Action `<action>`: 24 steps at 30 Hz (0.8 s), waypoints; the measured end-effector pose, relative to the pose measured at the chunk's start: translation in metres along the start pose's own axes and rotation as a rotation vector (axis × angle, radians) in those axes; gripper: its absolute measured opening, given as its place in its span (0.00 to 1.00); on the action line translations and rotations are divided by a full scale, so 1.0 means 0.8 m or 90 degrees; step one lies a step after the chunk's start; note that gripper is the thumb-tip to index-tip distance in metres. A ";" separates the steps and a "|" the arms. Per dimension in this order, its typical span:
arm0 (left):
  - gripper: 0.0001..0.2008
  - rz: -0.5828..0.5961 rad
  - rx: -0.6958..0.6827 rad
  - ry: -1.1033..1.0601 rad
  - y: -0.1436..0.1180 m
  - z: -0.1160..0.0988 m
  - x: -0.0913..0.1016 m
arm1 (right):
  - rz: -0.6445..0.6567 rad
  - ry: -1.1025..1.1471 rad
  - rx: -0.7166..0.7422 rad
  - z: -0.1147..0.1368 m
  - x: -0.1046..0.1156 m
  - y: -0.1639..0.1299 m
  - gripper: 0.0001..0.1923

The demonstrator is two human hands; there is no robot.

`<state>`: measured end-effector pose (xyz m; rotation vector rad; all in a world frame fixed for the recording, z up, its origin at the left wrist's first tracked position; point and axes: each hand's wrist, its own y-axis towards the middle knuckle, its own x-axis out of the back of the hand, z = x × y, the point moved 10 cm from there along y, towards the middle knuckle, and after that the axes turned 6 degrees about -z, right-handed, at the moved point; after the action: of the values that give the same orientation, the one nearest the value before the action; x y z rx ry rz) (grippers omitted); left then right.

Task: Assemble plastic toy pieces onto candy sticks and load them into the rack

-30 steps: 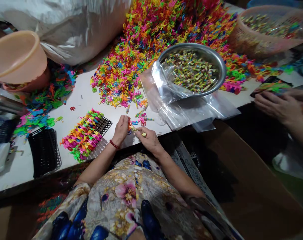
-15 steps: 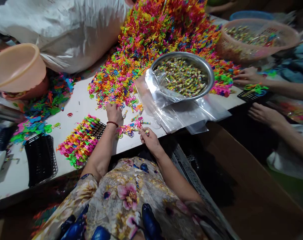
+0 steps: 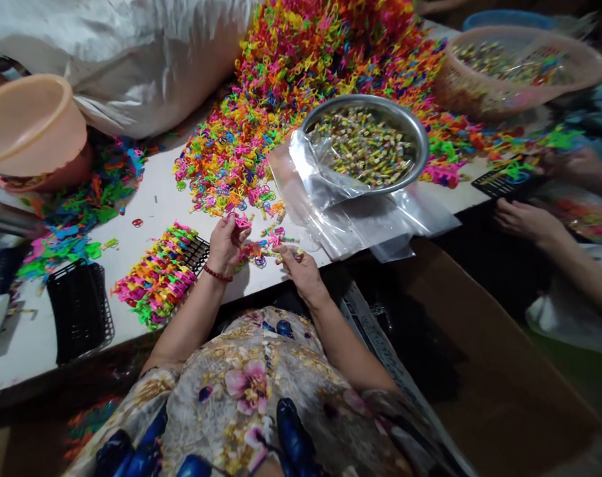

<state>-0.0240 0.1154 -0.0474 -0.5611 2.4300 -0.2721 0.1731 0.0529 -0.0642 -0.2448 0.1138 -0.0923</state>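
Note:
My left hand [image 3: 224, 245], with a beaded bracelet at its wrist, pinches a small pink plastic figure [image 3: 242, 222] just above the table's front part. To its right, my right hand [image 3: 304, 273] is closed, and a small patterned stick [image 3: 299, 254] shows at its fingertips. Several more sticks and coloured plastic pieces [image 3: 255, 252] lie on the white table between the two hands. Left of my left forearm is a black grid rack [image 3: 197, 253], largely filled with rows of bright plastic figures [image 3: 156, 275].
A big heap of coloured plastic pieces [image 3: 325, 59] covers the back. A metal bowl [image 3: 426, 149] of patterned sticks sits on clear plastic bags [image 3: 350, 228]. Black racks [image 3: 77, 311] and a peach basin [image 3: 30, 126] stand left. Another person's hand [image 3: 524, 218] is at far right.
My left hand has drawn back from the edge of the heap and now holds a pink figure. My right hand stays in nearly the same place.

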 end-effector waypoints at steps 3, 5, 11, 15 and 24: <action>0.18 0.019 0.038 0.042 -0.018 0.009 0.007 | 0.002 0.070 -0.041 -0.002 -0.003 -0.005 0.25; 0.18 0.029 0.054 0.056 -0.025 0.013 0.009 | 0.016 0.093 -0.061 -0.003 -0.008 -0.008 0.24; 0.21 0.013 0.075 0.062 -0.028 0.023 0.017 | 0.038 0.094 -0.068 -0.006 -0.016 -0.012 0.22; 0.21 -0.078 0.086 0.070 -0.014 0.031 0.040 | 0.052 0.098 -0.056 -0.009 -0.015 -0.014 0.22; 0.18 -0.050 0.064 0.126 -0.007 0.039 0.041 | 0.060 -0.002 -0.014 -0.023 -0.004 -0.014 0.25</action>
<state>-0.0264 0.0936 -0.0875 -0.6106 2.5700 -0.5023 0.1665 0.0378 -0.0787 -0.2619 0.1225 0.0033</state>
